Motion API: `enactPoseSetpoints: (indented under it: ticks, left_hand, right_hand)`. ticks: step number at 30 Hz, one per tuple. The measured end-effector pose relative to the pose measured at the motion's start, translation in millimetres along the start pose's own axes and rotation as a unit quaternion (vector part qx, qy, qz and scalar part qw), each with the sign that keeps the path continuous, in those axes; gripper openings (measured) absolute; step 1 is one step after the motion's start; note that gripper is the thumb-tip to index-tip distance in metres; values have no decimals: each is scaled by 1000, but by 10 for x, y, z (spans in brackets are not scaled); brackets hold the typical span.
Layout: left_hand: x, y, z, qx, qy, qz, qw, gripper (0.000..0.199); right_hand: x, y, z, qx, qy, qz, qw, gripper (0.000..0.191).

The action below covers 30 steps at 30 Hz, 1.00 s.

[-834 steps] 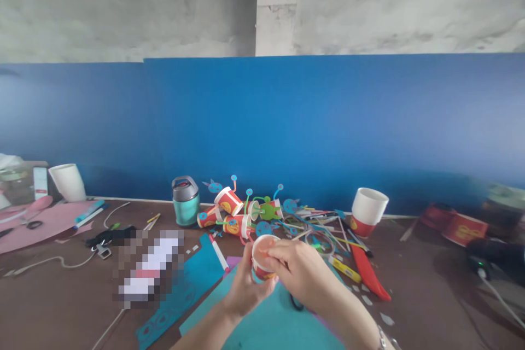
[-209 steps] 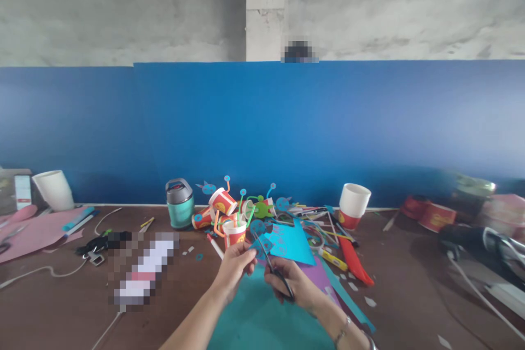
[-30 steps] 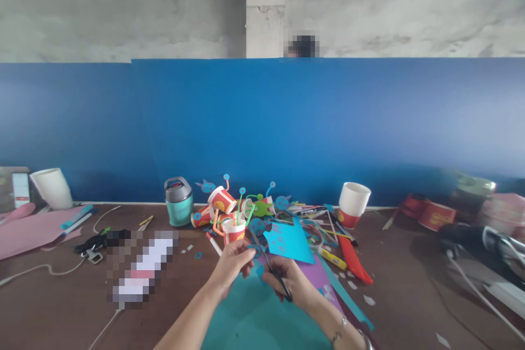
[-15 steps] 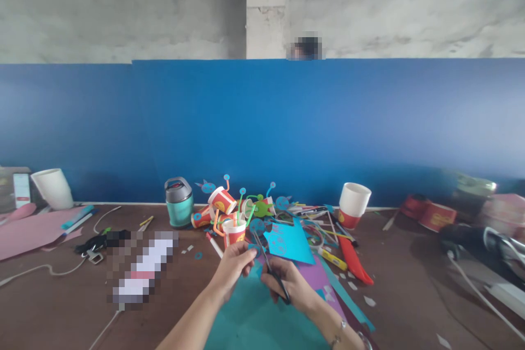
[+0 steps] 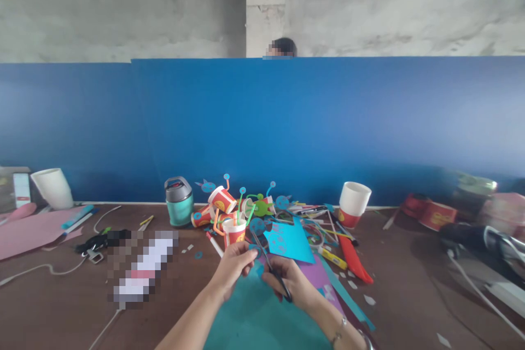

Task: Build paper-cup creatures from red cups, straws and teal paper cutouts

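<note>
In the head view, my left hand (image 5: 238, 262) pinches a small blue paper piece (image 5: 255, 249) between thumb and fingers. My right hand (image 5: 287, 281) is closed round the dark handles of a pair of scissors (image 5: 283, 286), whose blades point up and left, right beside that paper. Just beyond my hands lies a bright blue sheet (image 5: 301, 240) with red drawn lines. A teal sheet (image 5: 262, 317) is spread beneath my wrists. Behind my left hand stands a red and white paper cup (image 5: 234, 233) with straws in it.
Several decorated cups (image 5: 222, 200) are heaped at the back beside a teal flask (image 5: 179, 205). To the right are stacked paper cups (image 5: 355, 203), a yellow marker (image 5: 332, 258), a red strip (image 5: 357, 265) and paper scraps (image 5: 369, 300). A person's head (image 5: 283, 47) shows above the blue partition (image 5: 262, 120).
My hands, the paper piece and the scissors stay almost in place, with the scissors only slightly shifted. Behind the partition, the person's head has moved left.
</note>
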<state>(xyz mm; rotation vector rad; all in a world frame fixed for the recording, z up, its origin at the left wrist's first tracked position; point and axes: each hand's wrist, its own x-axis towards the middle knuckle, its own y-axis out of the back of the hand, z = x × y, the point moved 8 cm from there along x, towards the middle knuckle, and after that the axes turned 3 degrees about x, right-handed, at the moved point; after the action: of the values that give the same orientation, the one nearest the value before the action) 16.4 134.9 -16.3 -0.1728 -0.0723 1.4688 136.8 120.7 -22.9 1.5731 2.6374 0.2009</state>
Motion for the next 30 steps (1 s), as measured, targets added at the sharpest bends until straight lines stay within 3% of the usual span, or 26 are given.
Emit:
enactPoseSetpoints:
  ticks: [30]
  left_hand:
    - [13,24,20,32,-26,-7,999,31]
  right_hand:
    - [6,24,44,-6,-20,-7,1000,35]
